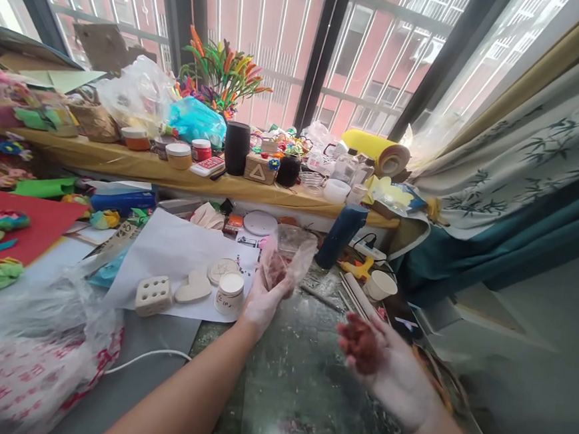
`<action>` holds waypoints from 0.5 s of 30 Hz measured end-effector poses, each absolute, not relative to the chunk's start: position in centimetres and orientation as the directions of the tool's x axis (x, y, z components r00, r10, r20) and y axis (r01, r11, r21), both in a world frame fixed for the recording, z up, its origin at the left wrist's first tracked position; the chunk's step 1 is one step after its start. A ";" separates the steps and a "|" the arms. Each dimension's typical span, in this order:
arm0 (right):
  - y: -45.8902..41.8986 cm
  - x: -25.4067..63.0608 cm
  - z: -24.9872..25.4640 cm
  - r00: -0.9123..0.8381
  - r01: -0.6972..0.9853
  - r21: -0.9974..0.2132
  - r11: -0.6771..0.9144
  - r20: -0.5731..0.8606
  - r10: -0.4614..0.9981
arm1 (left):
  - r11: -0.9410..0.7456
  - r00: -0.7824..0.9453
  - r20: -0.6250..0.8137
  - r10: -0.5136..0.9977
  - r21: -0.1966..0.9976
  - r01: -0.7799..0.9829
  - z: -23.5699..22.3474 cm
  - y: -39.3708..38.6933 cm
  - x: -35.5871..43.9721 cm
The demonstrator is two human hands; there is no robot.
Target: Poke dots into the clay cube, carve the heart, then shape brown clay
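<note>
My left hand (pixel 261 300) is closed round a crumpled clear plastic bag (pixel 304 257) with a reddish-brown mass showing in it, probably clay. A reddish-brown clay lump (pixel 361 344) lies in my right hand (pixel 400 376), its fingers curled about it and smeared by motion. Both hands look dusted with white. Under them is a clear sheet (pixel 301 378) on the dark table. Left of my left hand, a white die (pixel 153 296), a heart (pixel 193 288), a star-marked disc (pixel 222 270) and a small white-lidded tub (pixel 230 294) rest on white paper (pixel 167 247).
Behind the hands stand a dark blue cylinder (pixel 340 238), a yellow glue gun (pixel 358 268) and a paper cup (pixel 381 286). Thin tools (pixel 323 298) lie between the hands. A plastic bag (pixel 32 364) fills the front left. Jars and crafts crowd the sill (pixel 162 179).
</note>
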State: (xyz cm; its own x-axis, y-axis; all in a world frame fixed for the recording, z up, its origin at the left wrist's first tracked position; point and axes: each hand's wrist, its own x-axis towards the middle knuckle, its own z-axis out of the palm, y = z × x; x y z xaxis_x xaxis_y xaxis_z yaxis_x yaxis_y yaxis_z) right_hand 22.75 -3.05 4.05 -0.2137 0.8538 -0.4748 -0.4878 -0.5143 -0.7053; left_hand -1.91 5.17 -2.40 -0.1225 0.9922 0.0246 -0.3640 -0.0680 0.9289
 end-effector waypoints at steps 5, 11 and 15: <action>-5.8 17.8 -0.6 -0.349 -0.682 -0.475 -0.557 -0.457 0.818 | 0.002 -0.130 -0.036 0.991 0.969 -0.249 -3.6 5.9 -2.3; -4.9 17.6 -0.5 -0.274 -0.708 -0.530 -0.466 -0.402 0.874 | 0.038 -0.078 -0.062 0.995 0.960 -0.279 -3.7 6.5 -2.7; -4.8 17.5 -0.4 -0.217 -0.686 -0.571 -0.450 -0.430 0.876 | 0.068 -0.064 -0.093 0.994 0.944 -0.324 -3.9 7.1 -2.7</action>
